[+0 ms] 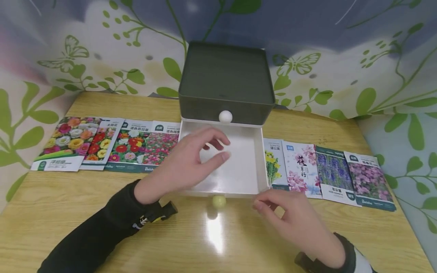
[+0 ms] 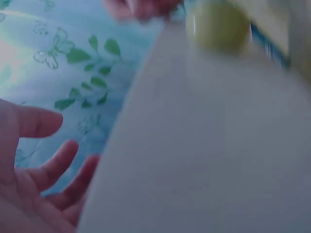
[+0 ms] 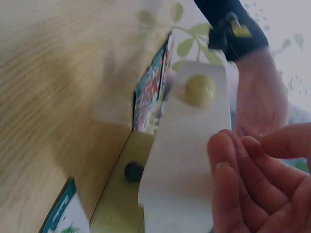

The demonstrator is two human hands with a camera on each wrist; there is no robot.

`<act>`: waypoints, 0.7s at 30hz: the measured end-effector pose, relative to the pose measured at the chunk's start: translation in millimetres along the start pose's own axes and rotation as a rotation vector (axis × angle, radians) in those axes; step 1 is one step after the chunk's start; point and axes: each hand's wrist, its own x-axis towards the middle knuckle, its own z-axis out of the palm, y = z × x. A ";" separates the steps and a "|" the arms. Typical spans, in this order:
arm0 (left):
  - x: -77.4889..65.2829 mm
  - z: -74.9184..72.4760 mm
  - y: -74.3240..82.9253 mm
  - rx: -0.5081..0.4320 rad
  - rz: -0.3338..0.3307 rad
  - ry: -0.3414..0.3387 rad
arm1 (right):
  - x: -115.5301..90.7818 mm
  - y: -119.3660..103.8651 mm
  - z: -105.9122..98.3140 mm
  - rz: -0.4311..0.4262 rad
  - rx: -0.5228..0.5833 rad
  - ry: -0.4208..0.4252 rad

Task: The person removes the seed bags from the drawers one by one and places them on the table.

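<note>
From the head view, I'm looking down at a dark box (image 1: 225, 72) that is standing on the wooden worktop (image 1: 191, 242) against a leaf-patterned cloth (image 1: 129, 81). A white drawer (image 1: 239, 167) is sticking out of its front towards the person, under an upper section that is bearing a white knob (image 1: 225, 116). A yellow-green knob (image 1: 219, 201) is sitting on the drawer's front. The left hand (image 1: 194, 151) is hanging over the drawer's left half, released, its fingers bending loosely around air, while its arm is coming in under a black sleeve (image 1: 106, 220). The right hand (image 1: 293, 212) is hovering around the drawer's front right corner, its fingers bending softly towards the thumb and seeming to grasp nothing; whether a fingertip is touching the edge, I can't tell. Four overlapping seed packets (image 1: 128, 151) are lying to the left of the box and four more packets (image 1: 334, 178) are lying to the right, all showing flowers. In the left wrist view, which is blurring, the left hand is spreading its relaxed fingers beside the drawer's broad pale surface, and the yellow-green knob is showing near the top, with part of the right hand just beside it. In the right wrist view, the right hand's loosely bent fingers are overlapping the drawer's pale front, the knob is showing above them, and an olive panel (image 3: 121, 204) with a dark knob (image 3: 133, 172) is showing alongside the drawer.
</note>
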 end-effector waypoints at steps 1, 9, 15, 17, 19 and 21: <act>1.3 -4.6 -0.9 0.043 0.004 0.050 | 0.8 -0.7 4.2 -0.039 -0.023 -0.003; 11.9 -40.4 -11.9 0.187 0.068 0.341 | 13.7 -7.7 25.8 -0.153 -0.094 -0.083; 23.6 -53.5 -30.1 0.342 0.125 0.388 | 18.9 -13.0 34.8 -0.156 -0.092 -0.156; 27.4 -55.6 -35.5 0.368 0.116 0.370 | 20.3 -13.4 37.9 -0.176 -0.105 -0.152; 30.4 -56.9 -39.9 0.368 0.080 0.339 | 21.4 -13.3 40.8 -0.201 -0.114 -0.137; 33.5 -58.0 -43.4 0.363 0.033 0.305 | 22.4 -12.9 43.4 -0.220 -0.121 -0.120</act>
